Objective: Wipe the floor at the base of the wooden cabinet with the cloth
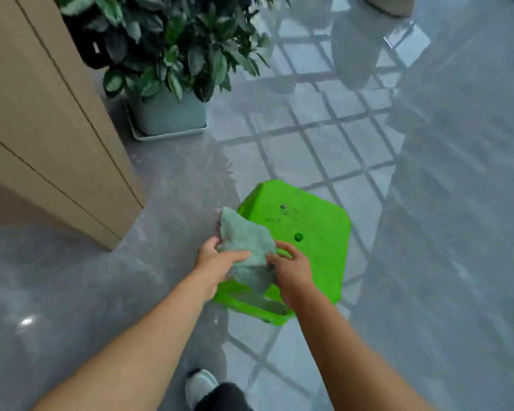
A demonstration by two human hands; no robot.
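Observation:
A pale green cloth (245, 247) hangs between my two hands above a bright green plastic stool (312, 229). My left hand (217, 262) grips its left edge, thumb across the front. My right hand (291, 268) pinches its right side. The light wooden cabinet (42, 120) stands to the left, its corner meeting the glossy grey floor (172, 203) about a forearm's length left of the cloth. The cloth's lower end droops in front of the stool.
A leafy plant in a pale square pot (169, 114) on a tray stands behind the cabinet corner. My shoe (201, 387) shows at the bottom edge. Window reflections streak the floor to the right.

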